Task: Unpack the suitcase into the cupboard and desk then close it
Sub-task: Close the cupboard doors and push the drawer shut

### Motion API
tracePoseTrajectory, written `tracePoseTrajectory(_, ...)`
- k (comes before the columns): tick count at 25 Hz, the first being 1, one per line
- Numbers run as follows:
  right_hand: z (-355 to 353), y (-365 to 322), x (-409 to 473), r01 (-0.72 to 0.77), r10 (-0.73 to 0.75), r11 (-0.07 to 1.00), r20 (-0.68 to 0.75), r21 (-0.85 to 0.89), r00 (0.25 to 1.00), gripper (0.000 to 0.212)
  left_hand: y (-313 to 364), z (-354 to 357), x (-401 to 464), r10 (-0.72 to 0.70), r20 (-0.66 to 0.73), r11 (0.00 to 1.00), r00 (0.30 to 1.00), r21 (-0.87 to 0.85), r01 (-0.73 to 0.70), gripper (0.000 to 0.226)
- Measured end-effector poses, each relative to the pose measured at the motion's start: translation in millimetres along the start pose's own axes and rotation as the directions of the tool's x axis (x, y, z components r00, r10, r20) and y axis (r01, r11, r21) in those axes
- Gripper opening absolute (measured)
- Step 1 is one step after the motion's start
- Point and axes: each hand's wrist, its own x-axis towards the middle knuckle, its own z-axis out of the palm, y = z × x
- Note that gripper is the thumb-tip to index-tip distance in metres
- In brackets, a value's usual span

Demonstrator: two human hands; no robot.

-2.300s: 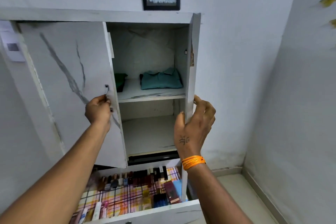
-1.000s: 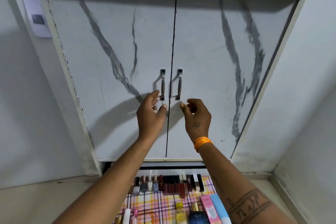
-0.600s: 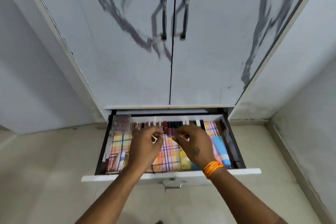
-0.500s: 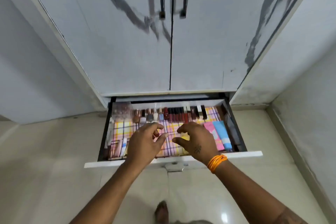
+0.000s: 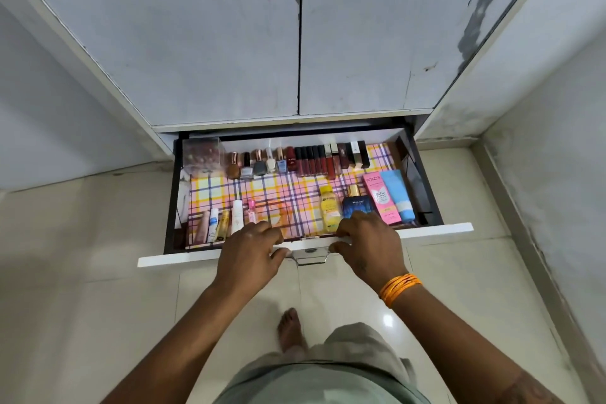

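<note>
The white marble-patterned cupboard (image 5: 229, 43) has both doors closed. Below it a drawer stands pulled out, its white front edge (image 5: 183, 260) towards me. My left hand (image 5: 249, 252) and my right hand (image 5: 369, 244) both grip that front edge, fingers curled over it on either side of the metal handle (image 5: 310, 254). Inside, on a plaid liner (image 5: 278, 193), a row of nail polishes and lipsticks (image 5: 295, 159) lines the back. A yellow bottle (image 5: 329, 208), a blue perfume bottle (image 5: 355, 205) and a pink box (image 5: 382, 198) lie at the right.
Small tubes and bottles (image 5: 223, 221) lie at the drawer's front left, a clear box (image 5: 203, 156) at the back left. Pale floor tiles (image 5: 82, 272) surround the drawer. My bare foot (image 5: 290, 328) stands under it. A wall (image 5: 557, 174) rises close on the right.
The cupboard doors were swung shut. Both hands then dropped from the door handles to the open drawer and took hold of its front edge. My view tilted down.
</note>
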Motion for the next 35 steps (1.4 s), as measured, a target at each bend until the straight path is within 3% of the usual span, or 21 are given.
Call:
tracePoseTrajectory(10, 5, 0, 83, 0.002, 0.003, 1.000, -0.194, 0.027, 0.981, 0.022, -17, 11, 78, -0.126, -0.083, 0.985, 0.989, 0.112, 0.135, 0.022)
tracePoseTrajectory(14, 5, 3, 123, 0.018, -0.012, 0.999, -0.200, 0.029, 0.980, 0.024, -13, 16, 109, -0.265, -0.159, 0.957, 0.951, 0.076, 0.280, 0.025)
tracePoseTrajectory(17, 4, 7, 148, 0.027, -0.008, 0.996, -0.231, 0.080, 0.973, 0.020, -1, 28, 126, -0.466, -0.203, 0.884, 0.861, -0.148, 0.443, 0.020)
tracePoseTrajectory(18, 2, 11, 151, 0.037, -0.001, 0.990, -0.259, 0.133, 0.966, 0.018, 5, 34, 128, -0.560, -0.201, 0.820, 0.804, -0.272, 0.503, 0.016)
tracePoseTrajectory(20, 3, 20, 146, 0.019, 0.079, 0.949, -0.295, 0.315, 0.952, 0.013, 12, 42, 132, -0.764, -0.130, 0.593, 0.632, -0.529, 0.608, 0.018)
tracePoseTrajectory(22, 11, 31, 134, -0.150, 0.312, 0.791, -0.180, 0.593, 0.933, 0.013, 14, 45, 137, -0.899, -0.014, 0.327, 0.438, -0.687, 0.648, 0.033)
tracePoseTrajectory(23, 15, 37, 131, -0.299, 0.460, 0.619, -0.027, 0.726, 0.887, 0.019, 14, 47, 140, -0.932, 0.050, 0.208, 0.359, -0.737, 0.643, 0.047)
tracePoseTrajectory(25, 20, 44, 136, -0.518, 0.611, 0.123, 0.347, 0.846, 0.712, 0.046, 17, 48, 150, -0.951, 0.161, 0.022, 0.264, -0.816, 0.578, 0.076)
tracePoseTrajectory(26, 22, 45, 141, -0.525, 0.603, -0.083, 0.462, 0.847, 0.650, 0.055, 18, 49, 154, -0.951, 0.189, -0.028, 0.246, -0.843, 0.537, 0.087)
tracePoseTrajectory(27, 23, 45, 149, -0.499, 0.594, -0.204, 0.511, 0.842, 0.621, 0.054, 20, 51, 157, -0.950, 0.197, -0.051, 0.240, -0.860, 0.507, 0.095)
tracePoseTrajectory(29, 27, 43, 162, -0.445, 0.611, -0.261, 0.504, 0.857, 0.611, 0.043, 19, 59, 162, -0.949, 0.191, -0.051, 0.252, -0.879, 0.474, 0.101)
tracePoseTrajectory(35, 28, 50, 197, -0.409, 0.623, -0.215, 0.447, 0.887, 0.642, 0.040, -8, 70, 189, -0.933, 0.185, -0.027, 0.309, -0.891, 0.453, 0.101)
